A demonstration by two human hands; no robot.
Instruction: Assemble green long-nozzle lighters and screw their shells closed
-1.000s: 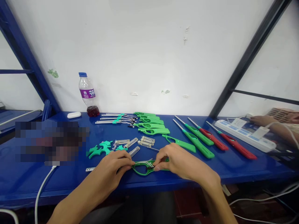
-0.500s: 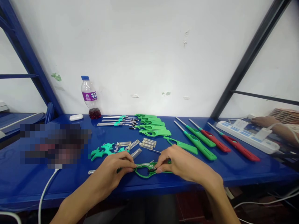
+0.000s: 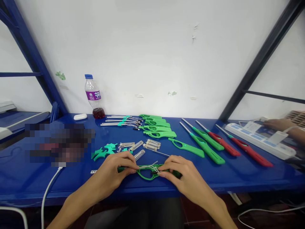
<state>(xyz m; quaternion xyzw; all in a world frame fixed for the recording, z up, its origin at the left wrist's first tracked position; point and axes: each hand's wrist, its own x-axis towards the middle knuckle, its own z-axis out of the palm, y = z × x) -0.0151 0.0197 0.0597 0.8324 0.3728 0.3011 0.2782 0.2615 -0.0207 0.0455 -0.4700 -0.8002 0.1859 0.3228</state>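
Near the table's front edge lies an open green lighter casing (image 3: 145,178), held between both hands. My left hand (image 3: 122,166) pinches its left end, where white wires (image 3: 149,167) run along the casing. My right hand (image 3: 182,169) is closed over the other end. Its thumb and fingertips press at a small black part with wires, half hidden under them. Just behind sit several clear fuel tanks (image 3: 152,144) and a thin metal rod (image 3: 160,153). Teal trigger pieces (image 3: 101,154) are piled beyond my left hand.
Green casings (image 3: 162,134) and metal tubes with wires (image 3: 111,124) lie at the back. Finished-looking green lighters (image 3: 207,148) and red lighters (image 3: 250,152) lie right, before a power strip (image 3: 259,141). A bottle (image 3: 94,97) stands back left. Another person's hand (image 3: 277,123) shows far right.
My right hand has shifted slightly right, its fingers now more spread over the casing's end. My left hand keeps its pinch. The whole view has shifted a little.
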